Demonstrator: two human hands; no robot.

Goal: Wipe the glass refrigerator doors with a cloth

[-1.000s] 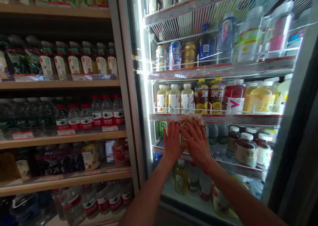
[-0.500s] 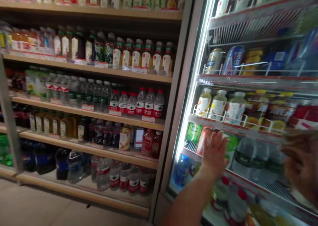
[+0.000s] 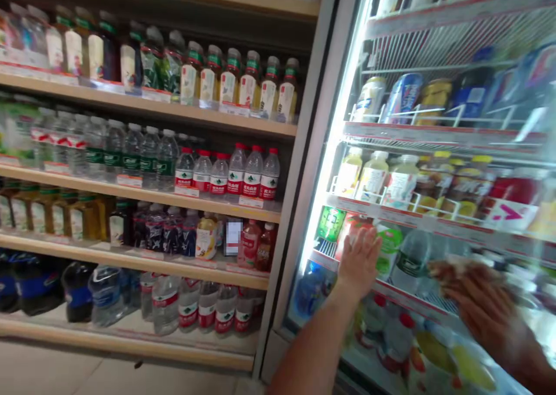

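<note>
My left hand (image 3: 358, 259) is spread with its palm toward the glass front of a lit drinks cooler (image 3: 310, 169), and seems to rest flat on it. Behind its fingers show a red-labelled drink, a green-and-white bottle (image 3: 388, 249) and a green can (image 3: 330, 223). To the right, my right hand (image 3: 486, 305) is blurred and presses a crumpled, pale brown cloth (image 3: 452, 267) toward the same glass. Clear water bottles (image 3: 410, 259) stand behind the cloth.
Left of the cooler stands a wooden shelf rack (image 3: 174, 195) full of bottled drinks. Red-capped water bottles (image 3: 253, 175) and large dark bottles (image 3: 37, 282) are on it. Pale floor tiles (image 3: 47, 369) lie below. More bottles and cans fill the cooler's wire shelves.
My right hand with the cloth has moved left and come further into view. My left hand stays spread at the glass near the same drinks. The view has shifted slightly.
</note>
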